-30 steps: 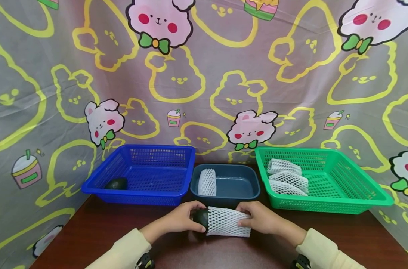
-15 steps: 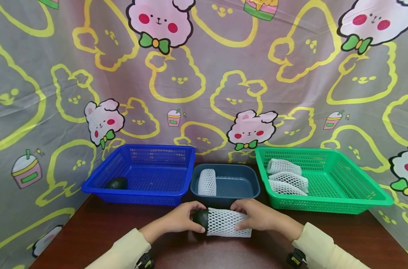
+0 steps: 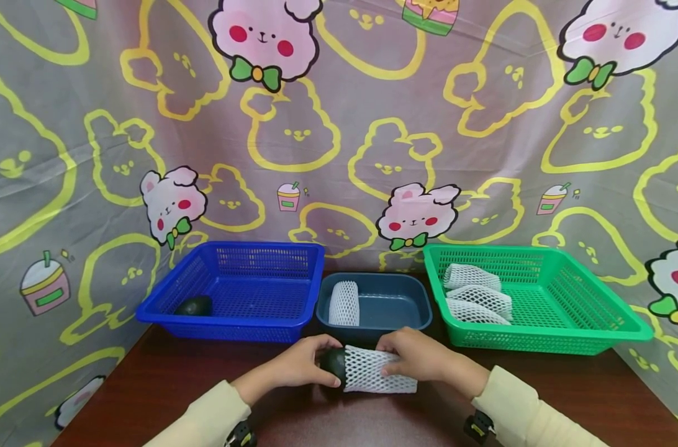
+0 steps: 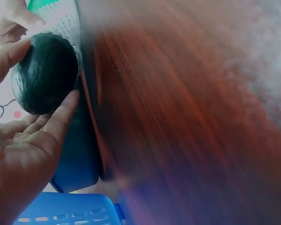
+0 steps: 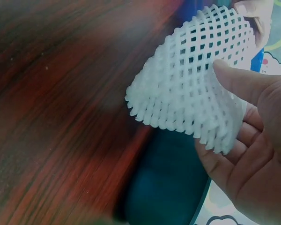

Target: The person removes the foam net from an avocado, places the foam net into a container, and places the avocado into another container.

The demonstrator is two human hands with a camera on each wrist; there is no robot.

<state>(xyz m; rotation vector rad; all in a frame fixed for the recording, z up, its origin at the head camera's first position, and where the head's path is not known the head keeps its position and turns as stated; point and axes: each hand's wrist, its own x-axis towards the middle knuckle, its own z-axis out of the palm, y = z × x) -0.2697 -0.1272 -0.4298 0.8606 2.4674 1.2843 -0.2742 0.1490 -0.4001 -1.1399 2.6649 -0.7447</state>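
Protruding from white netting (image 3: 365, 372), the fruit (image 4: 46, 75) sits between left fingers (image 4: 61, 116).

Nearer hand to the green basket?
Right. The right hand grips the white foam net, just left of the green basket and toward the person; the left hand, on the dark green fruit, is farther left.

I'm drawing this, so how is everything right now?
Dark fruit, bare at its left end
Held net, over part of the dark fruit
Left grip, holding the dark fruit
Right grip, pinching the held net
Blue basket, one bare fruit inside
Dark tray, one net inside
Green basket, three nets inside
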